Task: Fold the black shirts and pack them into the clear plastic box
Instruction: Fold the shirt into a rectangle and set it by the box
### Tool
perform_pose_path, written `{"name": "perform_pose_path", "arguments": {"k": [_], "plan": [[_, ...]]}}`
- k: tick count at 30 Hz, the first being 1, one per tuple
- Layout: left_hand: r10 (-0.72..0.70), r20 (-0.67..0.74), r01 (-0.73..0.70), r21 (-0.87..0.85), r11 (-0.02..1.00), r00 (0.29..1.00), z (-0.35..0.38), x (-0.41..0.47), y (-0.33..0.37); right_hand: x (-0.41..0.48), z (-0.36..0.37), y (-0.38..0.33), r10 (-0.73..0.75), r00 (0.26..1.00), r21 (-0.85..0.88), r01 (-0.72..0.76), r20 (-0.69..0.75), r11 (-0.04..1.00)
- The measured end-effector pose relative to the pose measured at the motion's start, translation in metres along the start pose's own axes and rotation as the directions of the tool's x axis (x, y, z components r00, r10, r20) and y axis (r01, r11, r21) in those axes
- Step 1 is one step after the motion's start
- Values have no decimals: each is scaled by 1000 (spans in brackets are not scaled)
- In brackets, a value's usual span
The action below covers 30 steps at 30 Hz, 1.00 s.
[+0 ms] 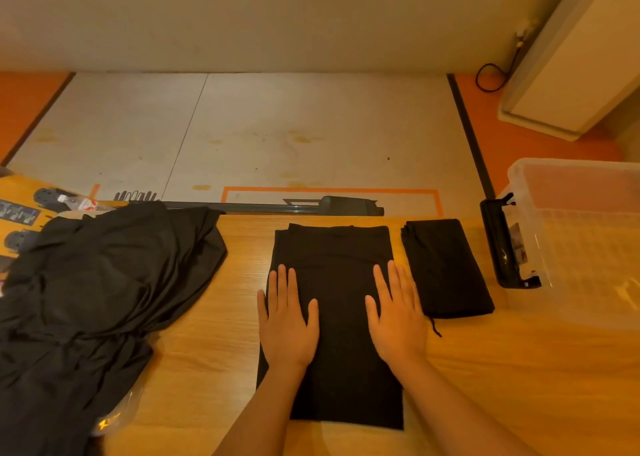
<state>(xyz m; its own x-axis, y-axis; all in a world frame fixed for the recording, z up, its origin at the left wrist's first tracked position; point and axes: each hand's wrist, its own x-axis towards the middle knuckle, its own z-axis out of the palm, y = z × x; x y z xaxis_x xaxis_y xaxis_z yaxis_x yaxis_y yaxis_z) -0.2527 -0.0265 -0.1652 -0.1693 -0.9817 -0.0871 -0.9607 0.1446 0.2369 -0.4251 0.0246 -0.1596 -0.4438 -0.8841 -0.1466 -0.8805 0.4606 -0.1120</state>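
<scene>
a heap of black shirts (pixel 97 282) lies left, the clear plastic box (pixel 571 171) stands right, and a half-folded shirt (pixel 341 317) lies between, pressed under the flat, straight-fingered left hand (pixel 287 324) and right hand (pixel 398 320), likely smoothing it for the next fold.

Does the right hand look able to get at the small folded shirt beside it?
Probably yes: the small shirt lies just right of the right hand, uncovered, with only bare table between them.
</scene>
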Motion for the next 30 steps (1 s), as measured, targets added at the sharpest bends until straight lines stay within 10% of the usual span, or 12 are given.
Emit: {"name": "perform_pose_path", "arguments": {"k": [11, 14, 21, 30], "plan": [[418, 70, -422, 51, 905, 906, -6, 79, 32, 66, -23, -42, -307, 951, -27, 308, 36, 951], [402, 77, -406, 50, 913, 913, 1, 84, 20, 84, -14, -27, -387, 920, -45, 390, 62, 920], [140, 43, -142, 47, 989, 989, -1, 81, 23, 85, -7, -26, -79, 997, -16, 78, -15, 997], [263, 137, -268, 15, 963, 955, -30, 60, -2, 68, -44, -14, -219, 973, -49, 223, 75, 974]]}}
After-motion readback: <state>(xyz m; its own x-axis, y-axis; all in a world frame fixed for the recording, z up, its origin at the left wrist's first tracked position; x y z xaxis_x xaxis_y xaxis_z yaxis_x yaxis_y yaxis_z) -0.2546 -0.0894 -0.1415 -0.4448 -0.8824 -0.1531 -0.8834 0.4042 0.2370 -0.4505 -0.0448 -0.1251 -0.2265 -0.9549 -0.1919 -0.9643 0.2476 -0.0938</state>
